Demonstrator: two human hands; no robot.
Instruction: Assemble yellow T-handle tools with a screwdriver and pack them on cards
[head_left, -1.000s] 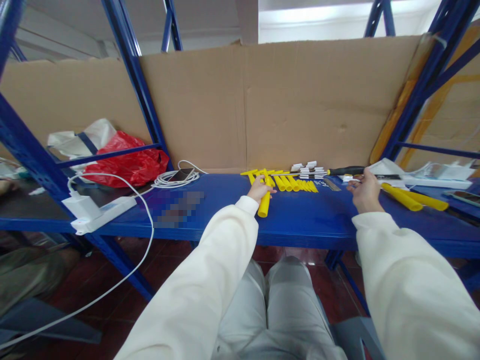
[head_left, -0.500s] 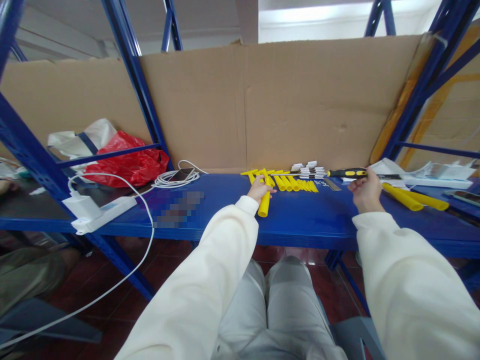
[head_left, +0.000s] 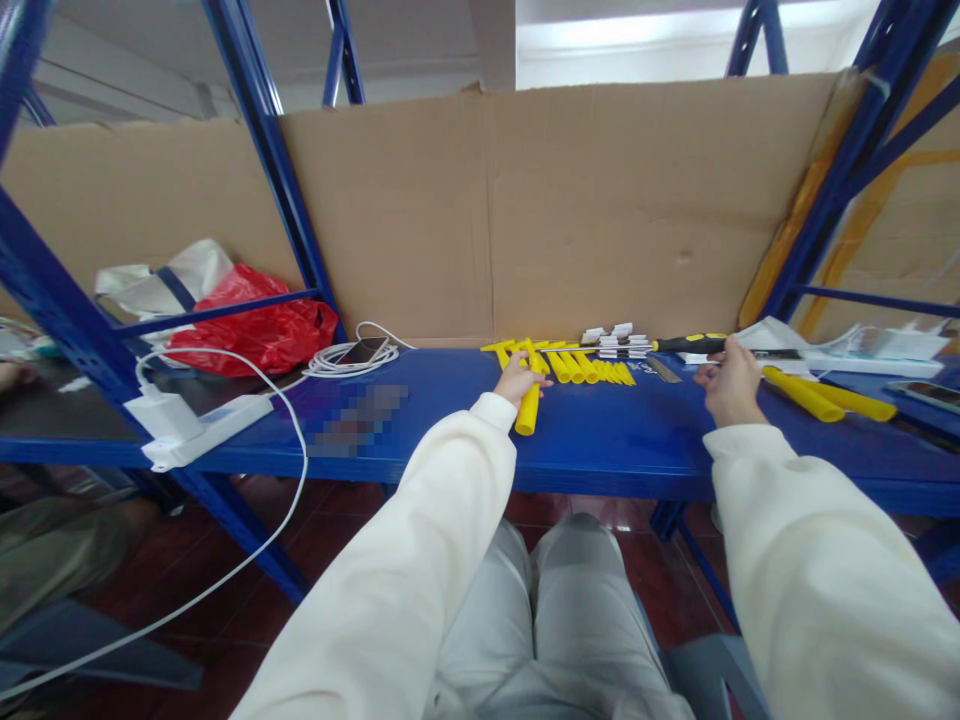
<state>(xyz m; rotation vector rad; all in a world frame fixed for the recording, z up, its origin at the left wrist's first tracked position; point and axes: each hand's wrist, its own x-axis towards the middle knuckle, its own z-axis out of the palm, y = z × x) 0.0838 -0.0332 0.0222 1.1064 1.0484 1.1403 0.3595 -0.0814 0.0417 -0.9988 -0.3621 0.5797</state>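
Note:
My left hand [head_left: 516,380] is closed around a yellow T-shaped plastic handle [head_left: 528,412], whose round tube end points toward me. In my right hand [head_left: 731,385], the fingers grip the end of a screwdriver [head_left: 691,344] with a black and yellow grip. Its thin shaft runs level to the left and reaches the head of the yellow handle. Whether the tip sits in a screw there is too small to tell. Behind my left hand lies a row of similar yellow handles [head_left: 583,370]. Small white pieces [head_left: 622,343] are stacked beneath the shaft.
Small metal bits and a flat metal strip [head_left: 664,370] lie between my hands. Two yellow tubes [head_left: 806,395] rest right of my right hand. A white power strip [head_left: 210,428], coiled cable [head_left: 352,358] and red bag [head_left: 259,320] are leftward. Cardboard [head_left: 600,200] stands behind the blue bench [head_left: 600,440].
The screwdriver's grip has turned, its yellow marks showing differently, and my right fingers have shifted slightly on it. My left hand and the yellow handle stay in place.

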